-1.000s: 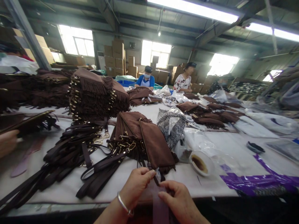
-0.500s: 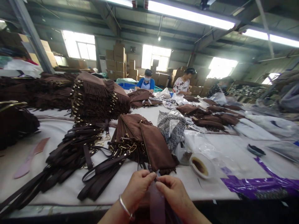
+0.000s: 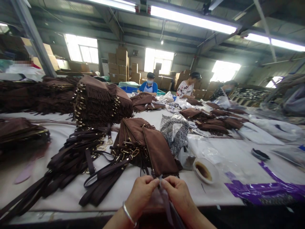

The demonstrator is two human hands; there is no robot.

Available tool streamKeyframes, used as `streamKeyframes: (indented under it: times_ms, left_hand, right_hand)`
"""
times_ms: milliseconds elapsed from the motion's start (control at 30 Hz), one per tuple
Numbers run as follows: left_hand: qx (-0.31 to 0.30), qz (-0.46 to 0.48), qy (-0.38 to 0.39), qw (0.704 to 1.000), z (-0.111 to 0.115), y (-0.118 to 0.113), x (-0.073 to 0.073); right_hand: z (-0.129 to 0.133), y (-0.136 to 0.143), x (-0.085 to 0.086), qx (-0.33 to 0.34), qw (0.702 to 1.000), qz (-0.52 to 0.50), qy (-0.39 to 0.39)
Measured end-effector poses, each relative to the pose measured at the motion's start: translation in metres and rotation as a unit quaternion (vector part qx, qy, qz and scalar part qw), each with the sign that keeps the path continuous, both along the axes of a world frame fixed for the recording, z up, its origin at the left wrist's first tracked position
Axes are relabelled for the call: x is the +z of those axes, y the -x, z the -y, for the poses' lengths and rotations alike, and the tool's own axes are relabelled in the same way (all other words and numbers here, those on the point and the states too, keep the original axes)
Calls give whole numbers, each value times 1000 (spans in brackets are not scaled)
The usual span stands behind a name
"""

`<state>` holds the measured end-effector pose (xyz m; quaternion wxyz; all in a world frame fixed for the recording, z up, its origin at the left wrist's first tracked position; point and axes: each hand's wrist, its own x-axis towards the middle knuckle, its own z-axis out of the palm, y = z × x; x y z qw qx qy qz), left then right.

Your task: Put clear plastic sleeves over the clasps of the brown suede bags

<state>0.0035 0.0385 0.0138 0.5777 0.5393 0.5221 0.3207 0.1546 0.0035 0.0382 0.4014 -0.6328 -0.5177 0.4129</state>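
Left hand: thumb and forefinger of the left hand point(image 3: 143, 190) pinch the upper end of a thin purplish-brown strip point(image 3: 166, 203); a silver bracelet point(image 3: 128, 213) rings the wrist.
Right hand: the right hand point(image 3: 177, 192) pinches the same end, its fingertips just beside the left ones; whether both grip 1 layer or 2 is hidden.
Strip: between the 2 hands, hanging below the fingertips toward the body, in front of the table edge.
Handling: it looks light, thin and limp, so likely to fold or swing; a close fingertip pinch near the end should steer it best, while a hold lower down would probably let the top flop.
Brown pouch: the fringed pouch point(image 3: 159, 149) lies just beyond the fingertips, leaning on others; it seems soft and rather light, best taken by its flat body, clear of the fringe.
Dark straps: these straps point(image 3: 102, 183) lie left of the left hand, bendable but firmer, by the look of them.
White bowl: the shallow bowl point(image 3: 215, 176), brown inside, sits beyond and right of the right hand.
Purple plastic: a shiny sheet point(image 3: 250, 192) farther right of it, probably slippery.
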Motion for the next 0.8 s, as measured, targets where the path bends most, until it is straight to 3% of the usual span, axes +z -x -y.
streamKeyframes:
  times_ms: [167, 333, 600, 700, 800]
  left_hand:
    - [4, 26, 14, 1000, 3, 4, 9]
    - [-20, 95, 100, 990, 9, 11, 12]
    - [52, 92, 108, 989, 15, 19, -3]
    - [67, 35, 68, 995, 11, 29, -11]
    - [76, -43, -7, 996, 3, 36, -15]
  right_hand:
    - [-11, 6, -12, -41, 990, -130, 36]
    - [-14, 10, -20, -44, 981, -184, 54]
    - [-4, 18, -15, -6, 993, -103, 65]
    - [5, 21, -22, 37, 996, -36, 73]
    - [10, 31, -29, 77, 988, -14, 131]
